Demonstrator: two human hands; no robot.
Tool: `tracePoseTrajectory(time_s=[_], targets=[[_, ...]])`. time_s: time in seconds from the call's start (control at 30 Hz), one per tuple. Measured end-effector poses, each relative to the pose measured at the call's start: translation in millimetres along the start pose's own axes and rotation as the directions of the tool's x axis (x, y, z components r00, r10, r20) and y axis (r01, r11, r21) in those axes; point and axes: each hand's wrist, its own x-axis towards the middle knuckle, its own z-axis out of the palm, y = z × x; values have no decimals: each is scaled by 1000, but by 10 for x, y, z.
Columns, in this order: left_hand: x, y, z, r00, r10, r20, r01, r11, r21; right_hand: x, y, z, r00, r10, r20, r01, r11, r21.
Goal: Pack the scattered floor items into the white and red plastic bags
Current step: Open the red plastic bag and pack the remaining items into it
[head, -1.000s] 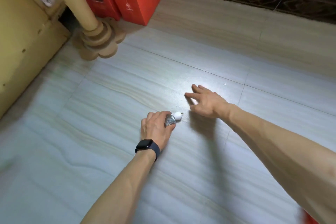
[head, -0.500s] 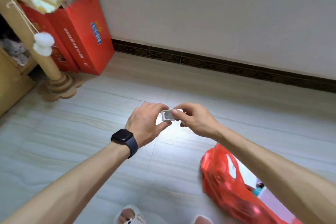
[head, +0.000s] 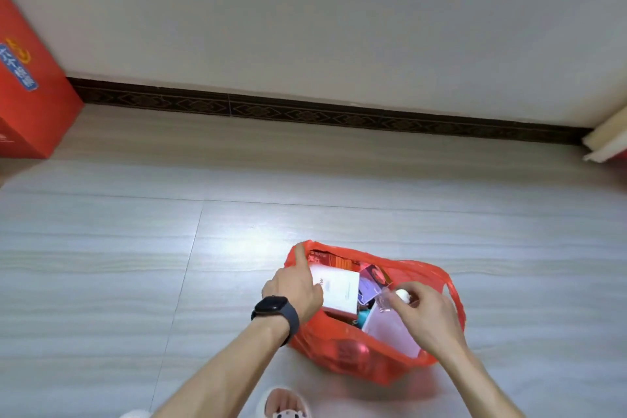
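Observation:
A red plastic bag (head: 342,355) sits open on the tiled floor just in front of me. Inside it lie a white box (head: 339,288), a pale lilac packet (head: 390,329) and several other small packs. My left hand (head: 295,285), with a dark watch on the wrist, holds the bag's left rim, index finger stretched along it. Over the bag's mouth, my right hand (head: 424,312) pinches a small clear bottle with a white round cap (head: 395,297). No white bag is in view.
A red carton (head: 27,85) stands at the far left against the wall. A dark patterned skirting (head: 322,114) runs along the wall base. A cream object (head: 607,142) pokes in at the right edge. My slippered foot (head: 285,404) shows at the bottom.
The small bottle went from my left hand on the floor into my right hand. My view swung right to the red bag, and my left hand took hold of its rim.

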Motion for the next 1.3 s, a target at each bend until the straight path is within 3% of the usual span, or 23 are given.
tracePoseTrajectory(time_s=[0.2, 0.37, 0.5, 0.57, 0.67, 0.73, 0.77, 0.83, 0.87, 0.93, 1.03, 1.13, 1.3], targets=[[-6, -125, 7, 994, -90, 64, 105, 950, -294, 136, 123, 490, 986, -95, 137, 114, 984, -135], [-36, -295, -139, 981, -147, 128, 186, 897, -400, 217, 50, 681, 974, -158, 162, 171, 983, -65], [-61, -287, -178, 980, -141, 140, 187, 895, -406, 117, 129, 720, 957, -201, 209, 235, 960, -155], [-55, -254, -184, 981, -143, 131, 181, 922, -342, 51, 181, 605, 963, -247, 110, 263, 948, -180], [-50, -199, -229, 979, -161, 128, 181, 970, -163, 8, 261, 285, 901, -306, -309, 223, 935, -274], [-61, -170, -256, 980, -152, 128, 156, 987, -24, 15, 358, 28, 893, -78, -443, -31, 972, -234], [-50, -171, -259, 982, -142, 121, 140, 990, 23, 66, 447, -73, 905, 118, -409, -199, 967, -162], [-31, -150, -292, 987, -123, 100, 122, 992, 12, 180, 588, -210, 893, 424, -152, -435, 899, -47], [-26, -125, -319, 989, -113, 95, 120, 991, -67, 203, 571, -278, 893, 449, -9, -449, 893, -37], [-49, -2, -439, 990, -88, 111, 120, 935, -333, 240, 415, -369, 932, 350, 93, -357, 932, 64], [-95, 195, -723, 992, -52, 115, 113, 773, -625, 259, -230, -493, 989, 147, 16, -146, 961, 236], [-155, 216, -1057, 992, -95, 83, 126, 697, -706, 206, -923, -588, 999, -47, 12, 39, 933, 357], [-387, -131, -1721, 969, -242, -44, 141, 693, -707, 131, -1507, -531, 980, -199, -13, 176, 833, 525]])
